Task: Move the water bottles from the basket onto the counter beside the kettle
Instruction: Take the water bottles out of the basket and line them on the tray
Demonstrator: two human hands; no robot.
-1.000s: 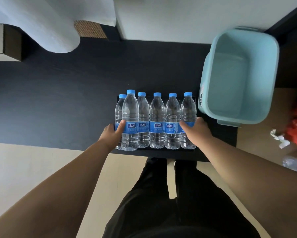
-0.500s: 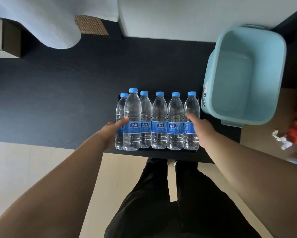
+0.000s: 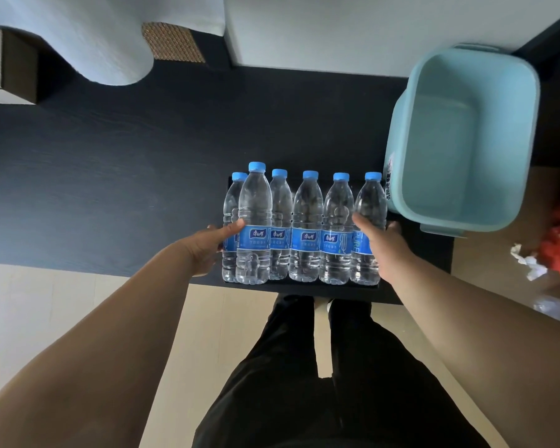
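I see six water bottles (image 3: 304,227) standing in a row near the front edge of the dark counter (image 3: 110,176). They all stand upright, side by side and touching. Each one has a blue cap and a blue label. The bottle at the far left sits a little behind the one next to it.

The left hand (image 3: 207,250) is at the left end of the row. Its thumb presses on the label of the front bottle there. Its other fingers go behind the bottles, so I cannot tell if it is gripping.

The right hand (image 3: 382,247) is at the right end of the row. It is cupped around the last bottle, with the thumb on the front and the fingers around the far side.

The light blue basket (image 3: 518,202) sits on the counter just to the right of the bottles. I see nothing inside it.

A white rounded thing (image 3: 110,37) stands at the back left of the counter.
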